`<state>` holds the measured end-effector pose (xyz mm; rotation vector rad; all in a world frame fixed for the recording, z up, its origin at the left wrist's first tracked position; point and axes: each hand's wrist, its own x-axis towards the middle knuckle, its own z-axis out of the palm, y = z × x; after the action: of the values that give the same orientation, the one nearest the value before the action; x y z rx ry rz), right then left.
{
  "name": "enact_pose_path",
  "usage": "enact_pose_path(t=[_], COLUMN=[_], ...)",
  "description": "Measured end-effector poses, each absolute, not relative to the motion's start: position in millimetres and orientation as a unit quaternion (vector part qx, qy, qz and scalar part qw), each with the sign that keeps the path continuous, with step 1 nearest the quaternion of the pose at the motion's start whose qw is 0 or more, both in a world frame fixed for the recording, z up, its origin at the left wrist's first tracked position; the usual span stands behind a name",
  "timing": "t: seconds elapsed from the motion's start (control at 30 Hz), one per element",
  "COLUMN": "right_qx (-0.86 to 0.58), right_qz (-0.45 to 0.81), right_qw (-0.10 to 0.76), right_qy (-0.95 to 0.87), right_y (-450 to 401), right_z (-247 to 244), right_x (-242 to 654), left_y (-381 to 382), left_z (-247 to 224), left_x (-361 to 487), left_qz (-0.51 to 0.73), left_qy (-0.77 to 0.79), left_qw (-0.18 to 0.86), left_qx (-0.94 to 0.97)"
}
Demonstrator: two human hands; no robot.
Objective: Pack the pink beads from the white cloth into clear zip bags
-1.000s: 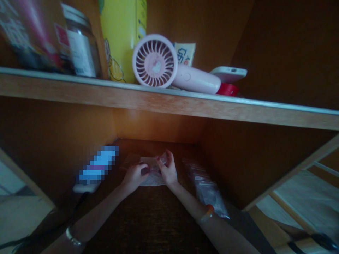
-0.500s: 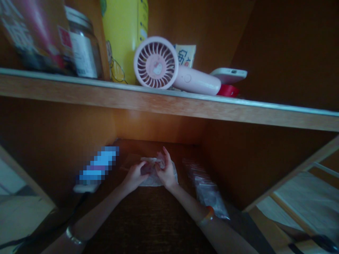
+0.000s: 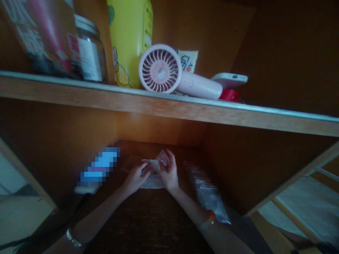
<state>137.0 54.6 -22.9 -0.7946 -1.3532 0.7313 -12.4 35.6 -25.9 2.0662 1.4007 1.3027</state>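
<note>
Left hand, right hand: both pinching clear bag, now lifted slightly higher off desk; more bags beside.

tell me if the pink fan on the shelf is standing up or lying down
Lying down. The pink fan rests on its side on the shelf, handle stretched out to the right, round grille facing the camera.
</note>
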Motion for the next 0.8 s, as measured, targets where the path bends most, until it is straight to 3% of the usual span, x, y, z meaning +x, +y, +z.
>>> enact_pose_path(t=[0.47,0.8], right_qx=[-0.336,-0.377], right_qz=[0.381,0.344], right_qw=[0.649,0.689], right_qy=[-0.567,-0.515], right_y=[43,49], right_z=[-9,-13], right_x=[135,139], left_y=[30,29], left_z=[-17,-14], left_x=[-10,-10], left_qz=[0.470,0.475], left_qy=[0.444,0.467], left_qw=[0.254,0.222], left_qx=[0.719,0.712])
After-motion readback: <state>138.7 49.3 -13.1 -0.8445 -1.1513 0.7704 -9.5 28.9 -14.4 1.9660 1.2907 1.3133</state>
